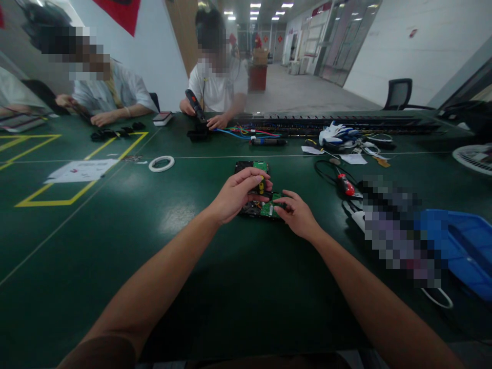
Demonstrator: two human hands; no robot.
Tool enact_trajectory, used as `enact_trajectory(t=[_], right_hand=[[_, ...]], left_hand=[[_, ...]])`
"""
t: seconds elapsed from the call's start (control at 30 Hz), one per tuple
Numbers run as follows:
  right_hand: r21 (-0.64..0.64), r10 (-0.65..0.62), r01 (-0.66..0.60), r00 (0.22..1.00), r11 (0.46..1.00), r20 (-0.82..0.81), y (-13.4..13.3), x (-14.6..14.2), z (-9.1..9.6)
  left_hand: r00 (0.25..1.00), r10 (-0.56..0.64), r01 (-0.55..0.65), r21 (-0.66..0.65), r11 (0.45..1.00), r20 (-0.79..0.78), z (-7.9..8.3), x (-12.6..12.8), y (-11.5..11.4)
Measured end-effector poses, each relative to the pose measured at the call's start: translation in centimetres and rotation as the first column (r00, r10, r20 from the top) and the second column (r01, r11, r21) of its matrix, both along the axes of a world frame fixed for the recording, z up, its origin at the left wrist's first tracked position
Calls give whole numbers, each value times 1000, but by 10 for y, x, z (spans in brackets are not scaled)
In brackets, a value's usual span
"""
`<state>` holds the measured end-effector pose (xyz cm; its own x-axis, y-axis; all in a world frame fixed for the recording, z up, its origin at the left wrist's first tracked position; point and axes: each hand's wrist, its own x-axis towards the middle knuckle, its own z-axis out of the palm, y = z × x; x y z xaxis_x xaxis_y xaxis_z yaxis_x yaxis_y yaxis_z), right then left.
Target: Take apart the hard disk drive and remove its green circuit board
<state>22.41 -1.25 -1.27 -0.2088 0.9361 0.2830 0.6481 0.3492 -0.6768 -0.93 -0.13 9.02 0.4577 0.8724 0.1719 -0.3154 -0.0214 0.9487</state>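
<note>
Have left hand [242, 192] closed round a stubby black-and-yellow tool handle [262, 185], probably a screwdriver's; have right hand [295, 212] with thumb and fingers curled and slightly parted at the right edge of a flat, rectangular black unit [251, 208] with a green circuit board [268, 210] showing on top; can't tell whether pinching that edge or only resting there; can't tell either, with left hand over the middle, whether looking at one piece or two laid end to end; see it lying on the dark green, smooth-topped table [215, 266], straight ahead, below and between both hands.

Would guess light to middling weight, stiff, no useful flex; likely to skate on this top under a sideways push; would treat the board face as fragile, so keep fingertips off the small parts; grip low by the black side edges, both sides at once; expect the handle to be light and rigid, best held round its thick part.

Farther out, see a red screwdriver-like handle [346, 184] to the right; a flat white ring [161, 164] to the left; beyond those, blue-and-white work gloves [338, 134] in a heap; across the table, a co-worker holding a black power tool [195, 104].
</note>
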Motion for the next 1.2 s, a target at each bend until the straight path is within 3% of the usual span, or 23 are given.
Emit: enact_trajectory(t=[0.27,0.53,0.73,1.2], right_hand=[[65,103,-114,982,991,155,-12,3,13],[164,119,-162,963,973,244,-12,8,18],[114,179,-217,944,969,276,-12,4,16],[108,155,-200,933,974,325,2,-1,9]], left_hand=[[1000,4,-3,10,1000,-15,1,0,0],[999,10,-9,24,1000,-43,1,0,-1],[999,16,-15,21,1000,-49,1,0,-1],[999,38,-38,1,999,-33,0,-1,5]])
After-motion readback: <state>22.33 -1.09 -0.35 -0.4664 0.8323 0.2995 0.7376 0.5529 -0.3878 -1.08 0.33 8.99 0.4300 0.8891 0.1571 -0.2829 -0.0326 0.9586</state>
